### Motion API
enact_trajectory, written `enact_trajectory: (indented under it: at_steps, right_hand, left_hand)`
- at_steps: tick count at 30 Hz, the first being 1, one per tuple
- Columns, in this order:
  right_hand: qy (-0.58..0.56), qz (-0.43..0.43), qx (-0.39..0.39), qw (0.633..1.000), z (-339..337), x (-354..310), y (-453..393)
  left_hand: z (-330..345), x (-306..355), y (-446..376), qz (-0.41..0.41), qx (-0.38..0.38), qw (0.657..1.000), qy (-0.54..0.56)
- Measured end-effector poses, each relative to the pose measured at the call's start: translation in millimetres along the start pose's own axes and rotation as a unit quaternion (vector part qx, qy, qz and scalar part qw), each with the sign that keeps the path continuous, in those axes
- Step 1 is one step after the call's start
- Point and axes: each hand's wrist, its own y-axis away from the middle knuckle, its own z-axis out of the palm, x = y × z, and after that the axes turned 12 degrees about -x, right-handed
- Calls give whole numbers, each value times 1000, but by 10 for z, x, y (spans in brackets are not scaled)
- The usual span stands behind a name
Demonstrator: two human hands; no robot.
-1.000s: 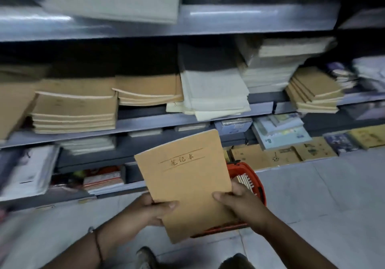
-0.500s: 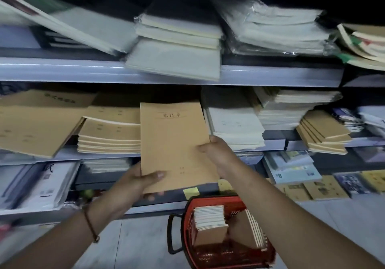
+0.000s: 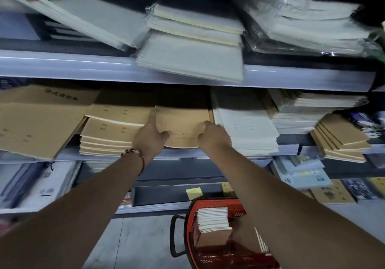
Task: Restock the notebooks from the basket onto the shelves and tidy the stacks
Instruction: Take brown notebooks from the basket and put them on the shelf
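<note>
A brown kraft notebook [image 3: 183, 123] lies flat on the middle shelf [image 3: 183, 153], its front edge sticking out past the lip. My left hand [image 3: 149, 137] grips its left front corner, thumb on the cover and index finger along the left edge. My right hand [image 3: 213, 136] grips the right front corner. A stack of the same brown notebooks [image 3: 113, 130] sits just left of it, and a white stack [image 3: 248, 127] just right. The red basket [image 3: 216, 237] stands on the floor below, with several brown notebooks upright inside.
A large brown pad [image 3: 39, 120] overhangs the shelf at far left. Another brown stack [image 3: 341, 139] sits at right. The upper shelf [image 3: 83, 66] carries wrapped white pads, one [image 3: 193, 58] jutting over its edge. Lower shelves hold mixed booklets. A yellow tag [image 3: 194, 192] hangs below.
Both hands lifted the brown notebook up from over the basket and laid it flat into the gap on the middle shelf. The camera tilted up, bringing the upper shelf into view.
</note>
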Motion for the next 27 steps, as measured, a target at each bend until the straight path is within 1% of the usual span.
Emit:
enact_trajectory:
  at_steps: [1, 3, 5, 9, 11, 13, 15, 16, 17, 19, 20, 21, 22, 23, 25, 27]
  right_hand:
    - [34, 1, 2, 999, 20, -18, -7]
    - [88, 14, 0, 996, 20, -63, -3]
    - [119, 31, -8, 992, -9, -94, 12]
    - [130, 39, -52, 989, -26, -143, 50]
    - [146, 28, -65, 987, -15, -156, 145]
    - [167, -12, -38, 985, 7, -110, 328]
    - [189, -80, 4, 979, 53, 13, 568]
    - [186, -114, 15, 976, 87, 97, 693]
    - [172, -141, 10, 975, 133, 199, 815]
    - [145, -170, -24, 974, 289, 446, 1021]
    - [140, -167, -51, 975, 395, 589, 1102]
    - [139, -154, -85, 975, 519, 746, 1159]
    - [139, -135, -122, 973, 655, 919, 1187]
    - [144, -113, -156, 971, 797, 1091, 1197]
    - [153, -74, -222, 960, 1076, 1430, 1166]
    - [132, -39, -265, 954, 1334, 1760, 1175]
  left_hand:
    - [26, 4, -20, -3, 2, 997, -75]
    - [33, 80, -31, -17, -7, 979, -205]
    - [13, 132, -54, -30, -22, 959, -279]
    - [-43, 184, -106, -55, -60, 928, -365]
    - [-52, 215, -100, -57, -70, 923, -375]
    - [-61, 223, -61, -61, -68, 923, -374]
    - [-82, 248, 60, -64, -39, 920, -384]
    - [-82, 268, 146, -57, -12, 917, -395]
    - [-53, 279, 244, -32, 23, 915, -400]
    - [119, 243, 495, 77, 79, 913, -392]
    - [256, 207, 643, 138, 79, 911, -381]
    - [429, 148, 788, 185, 55, 907, -374]
    - [620, 48, 906, 215, 16, 906, -364]
    - [816, -60, 999, 220, -32, 907, -358]
    - [1252, -359, 1103, 195, -119, 907, -353]
    - [1690, -682, 1183, 154, -202, 908, -333]
